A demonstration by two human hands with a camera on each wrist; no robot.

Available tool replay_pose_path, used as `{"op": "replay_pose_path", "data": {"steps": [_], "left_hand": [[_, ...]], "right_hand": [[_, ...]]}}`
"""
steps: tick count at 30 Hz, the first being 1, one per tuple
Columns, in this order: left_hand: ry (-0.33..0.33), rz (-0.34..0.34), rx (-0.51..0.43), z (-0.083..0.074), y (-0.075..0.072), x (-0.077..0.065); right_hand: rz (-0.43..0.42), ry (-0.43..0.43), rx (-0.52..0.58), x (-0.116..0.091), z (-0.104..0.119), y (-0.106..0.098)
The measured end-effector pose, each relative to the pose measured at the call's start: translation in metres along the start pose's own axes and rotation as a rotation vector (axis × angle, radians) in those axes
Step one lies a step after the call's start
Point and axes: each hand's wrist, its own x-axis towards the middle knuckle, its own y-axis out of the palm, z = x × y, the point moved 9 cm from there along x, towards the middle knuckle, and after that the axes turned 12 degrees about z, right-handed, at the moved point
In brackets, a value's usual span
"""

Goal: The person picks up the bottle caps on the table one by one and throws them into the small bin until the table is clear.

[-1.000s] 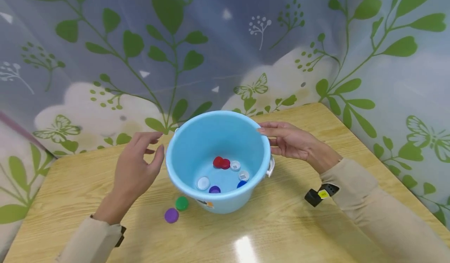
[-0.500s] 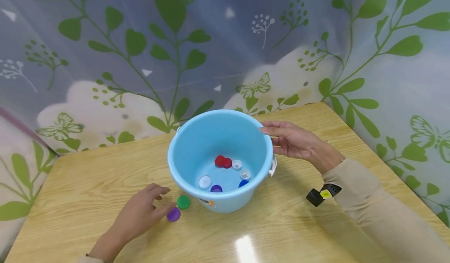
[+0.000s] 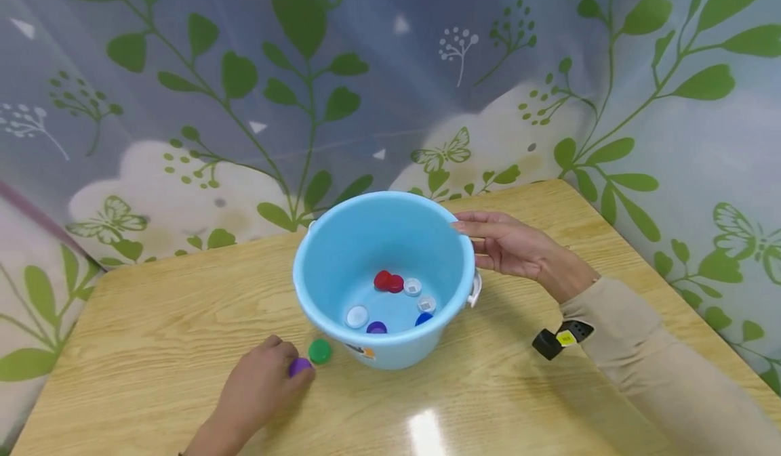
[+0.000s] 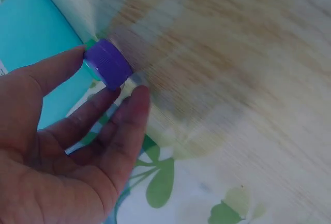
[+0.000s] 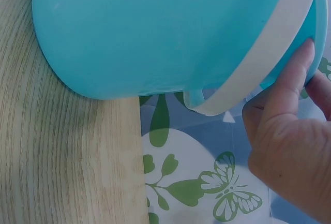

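Observation:
My left hand [image 3: 259, 388] pinches a purple bottle cap [image 3: 299, 366] on the table, between thumb and fingertips. In the left wrist view the cap [image 4: 109, 64] sits edge-on between them. A green bottle cap [image 3: 320, 351] lies just beyond it, beside a light blue bucket [image 3: 378, 236]. On the bucket's right side, my right hand [image 3: 509, 246] holds the rim, its thumb at the edge and other fingers along the outside. Inside the bucket are two red caps [image 3: 382, 280], several white caps [image 3: 356, 316], a purple cap [image 3: 376, 328] and a blue cap [image 3: 424, 319], partly hidden by the near rim.
The bucket's white handle [image 3: 474, 288] hangs down on its outer side. Wooden table [image 3: 488, 388] spreads around the bucket. Behind and to the right, a leaf-patterned cloth [image 3: 378, 104] rises from the table edges. A black strap device [image 3: 549, 343] projects from the right wrist.
From beside the bucket's left rim, my left hand has come down toward me and taken hold of the purple cap. My right hand has stayed at the rim.

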Motion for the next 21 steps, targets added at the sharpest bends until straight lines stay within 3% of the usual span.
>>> {"op": "replay_pose_path", "data": {"steps": [3,15,21], "left_hand": [[-0.027,0.021,-0.021,0.0007,0.0028,0.0016],[-0.033,0.028,-0.047,-0.0049,0.0019,0.0032],[-0.043,0.06,-0.09,0.0012,-0.0001,0.0061]], "right_hand": [[0.0,-0.002,-0.008,-0.0008,0.0003,-0.0005],[0.01,-0.001,-0.004,-0.0018,0.0002,0.0002],[0.007,0.008,-0.015,-0.0008,0.0004,-0.0008]]}}
